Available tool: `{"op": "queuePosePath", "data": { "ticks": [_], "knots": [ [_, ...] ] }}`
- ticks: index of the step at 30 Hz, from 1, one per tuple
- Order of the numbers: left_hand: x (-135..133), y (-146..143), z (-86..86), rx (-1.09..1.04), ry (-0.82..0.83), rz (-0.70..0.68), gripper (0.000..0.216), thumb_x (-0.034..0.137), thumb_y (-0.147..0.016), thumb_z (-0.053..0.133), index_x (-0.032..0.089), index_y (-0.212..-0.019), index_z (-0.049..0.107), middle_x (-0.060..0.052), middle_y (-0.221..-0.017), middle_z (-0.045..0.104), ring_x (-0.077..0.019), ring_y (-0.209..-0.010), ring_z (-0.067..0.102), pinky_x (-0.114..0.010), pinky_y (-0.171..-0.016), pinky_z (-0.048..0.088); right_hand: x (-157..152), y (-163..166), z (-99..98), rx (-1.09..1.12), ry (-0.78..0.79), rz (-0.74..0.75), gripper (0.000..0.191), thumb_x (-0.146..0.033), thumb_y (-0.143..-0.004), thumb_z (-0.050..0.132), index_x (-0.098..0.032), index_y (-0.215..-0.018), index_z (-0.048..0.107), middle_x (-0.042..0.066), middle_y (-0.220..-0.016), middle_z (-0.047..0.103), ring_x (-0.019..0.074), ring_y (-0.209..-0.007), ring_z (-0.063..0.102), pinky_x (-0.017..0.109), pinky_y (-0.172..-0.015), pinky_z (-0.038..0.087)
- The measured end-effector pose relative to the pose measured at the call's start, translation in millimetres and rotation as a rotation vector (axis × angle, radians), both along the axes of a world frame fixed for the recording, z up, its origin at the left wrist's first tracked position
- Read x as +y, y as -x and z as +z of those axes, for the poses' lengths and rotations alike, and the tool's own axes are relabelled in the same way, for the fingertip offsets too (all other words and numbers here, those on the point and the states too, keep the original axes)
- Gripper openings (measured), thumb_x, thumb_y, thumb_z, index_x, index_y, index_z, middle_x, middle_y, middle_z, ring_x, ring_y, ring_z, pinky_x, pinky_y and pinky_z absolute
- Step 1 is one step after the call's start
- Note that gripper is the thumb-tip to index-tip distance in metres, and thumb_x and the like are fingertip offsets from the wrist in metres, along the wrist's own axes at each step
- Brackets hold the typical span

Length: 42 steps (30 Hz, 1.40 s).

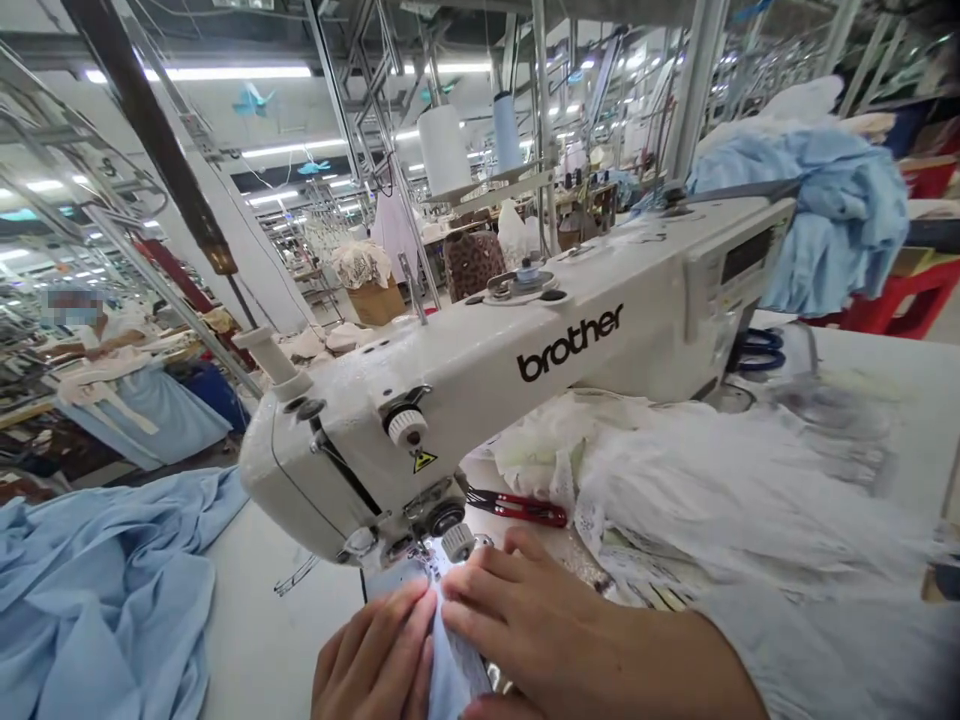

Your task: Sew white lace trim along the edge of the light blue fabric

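Observation:
Light blue fabric (448,668) with a lacy edge runs under the presser foot (433,566) of a white Brother sewing machine (457,380), where a small lamp lights it. On the left side of this fabric my left hand (375,655) is closed, its fingertips pressing the cloth just in front of the foot. From the other side my right hand (536,615) grips the cloth with bent fingers, close to the needle area. Part of the fabric is hidden beneath both hands. Red-handled thread snips (529,508) lie behind my right hand.
More light blue fabric (112,590) is heaped at the left. White lace fabric (675,480) covers the table's right part, near dark blue scissor handles (759,350). Thread cones (442,150) stand behind the machine. A person (97,330) sits far left; blue garments (825,200) are piled back right.

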State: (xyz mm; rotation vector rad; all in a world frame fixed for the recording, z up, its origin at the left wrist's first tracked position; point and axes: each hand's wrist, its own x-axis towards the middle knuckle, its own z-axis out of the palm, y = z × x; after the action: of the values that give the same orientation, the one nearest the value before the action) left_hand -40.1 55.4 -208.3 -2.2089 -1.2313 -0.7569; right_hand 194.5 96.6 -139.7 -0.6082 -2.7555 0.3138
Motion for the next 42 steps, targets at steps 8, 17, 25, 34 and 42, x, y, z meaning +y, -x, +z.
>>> {"op": "queuePosePath", "data": {
  "ticks": [8, 17, 25, 34, 42],
  "knots": [
    [-3.1, -2.4, 6.6, 0.02, 0.034, 0.046, 0.027, 0.025, -0.099, 0.041, 0.025, -0.113, 0.064, 0.001, -0.108, 0.074, -0.0135, -0.096, 0.066, -0.028, -0.082, 0.041, 0.4, 2.9, -4.6, 0.023, 0.012, -0.013, 0.045, -0.046, -0.097, 0.056, -0.011, -0.124, 0.057, 0.011, -0.117, 0.064, 0.0264, -0.105, 0.055, 0.043, -0.097, 0.039],
    [-4.4, 3.0, 22.2, 0.183, 0.083, 0.006, 0.03, 0.021, -0.091, 0.049, 0.022, -0.118, 0.063, 0.002, -0.116, 0.072, -0.0126, -0.101, 0.064, -0.026, -0.084, 0.041, -0.8, 4.5, -5.1, 0.024, 0.101, -0.028, 0.049, -0.047, -0.095, 0.057, -0.011, -0.127, 0.056, 0.012, -0.119, 0.062, 0.0273, -0.107, 0.053, 0.045, -0.099, 0.038],
    [-2.2, 6.9, 17.8, 0.215, 0.024, 0.037, 0.032, 0.023, -0.089, 0.05, 0.024, -0.118, 0.064, 0.005, -0.114, 0.073, -0.0125, -0.095, 0.067, -0.026, -0.08, 0.042, 0.4, 6.1, -9.1, -0.012, 0.109, -0.044, 0.049, -0.05, -0.095, 0.054, -0.014, -0.128, 0.054, 0.01, -0.121, 0.059, 0.0265, -0.107, 0.051, 0.047, -0.099, 0.036],
    [-1.1, 3.1, 18.4, 0.159, 0.015, 0.033, 0.028, 0.021, -0.091, 0.05, 0.024, -0.115, 0.064, 0.003, -0.11, 0.075, -0.0129, -0.094, 0.068, -0.027, -0.08, 0.041, -0.9, 6.2, -12.7, 0.035, 0.08, -0.057, 0.046, -0.049, -0.097, 0.052, -0.015, -0.127, 0.054, 0.01, -0.121, 0.061, 0.0269, -0.108, 0.052, 0.046, -0.098, 0.038],
    [-2.3, -3.8, 9.2, 0.033, 0.005, 0.072, 0.027, 0.021, -0.095, 0.044, 0.025, -0.113, 0.063, 0.001, -0.107, 0.075, -0.0159, -0.095, 0.065, -0.032, -0.081, 0.038, 3.7, 0.8, -10.1, 0.08, 0.119, -0.11, 0.036, -0.05, -0.095, 0.053, -0.02, -0.113, 0.058, 0.007, -0.119, 0.06, 0.0266, -0.11, 0.05, 0.046, -0.101, 0.034]
  ]
}}
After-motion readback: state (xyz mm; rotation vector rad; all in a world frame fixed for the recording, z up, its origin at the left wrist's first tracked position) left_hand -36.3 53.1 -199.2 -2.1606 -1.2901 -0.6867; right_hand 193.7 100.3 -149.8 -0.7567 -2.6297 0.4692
